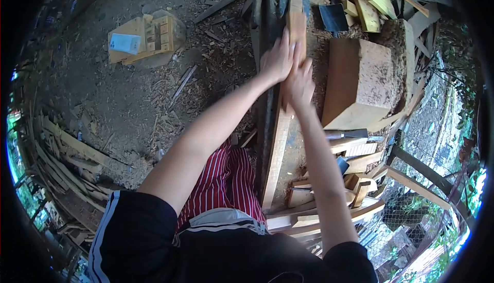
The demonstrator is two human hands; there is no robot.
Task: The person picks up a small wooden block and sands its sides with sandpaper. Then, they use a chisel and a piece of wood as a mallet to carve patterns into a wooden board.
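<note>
A long wooden board (278, 152) lies lengthwise along the workbench (293, 165). On top of it, toward the far end, is a narrow wooden block (296, 18) that looks like a hand plane. My left hand (279, 61) is closed around its left side with fingers pointing forward. Just behind and to the right, my right hand (300, 84) grips its rear part, close against the left hand. Both arms are stretched forward. The hands cover the middle and rear of the plane, and the right hand looks slightly blurred.
Right of the hands stands a large wood block (355, 80). Nearer me lie a chisel-like tool (347, 134) and several wood pieces (363, 165). Offcuts (368, 5) are piled at the far right. A wooden stool-like block (149, 36) sits on the shaving-strewn ground, left.
</note>
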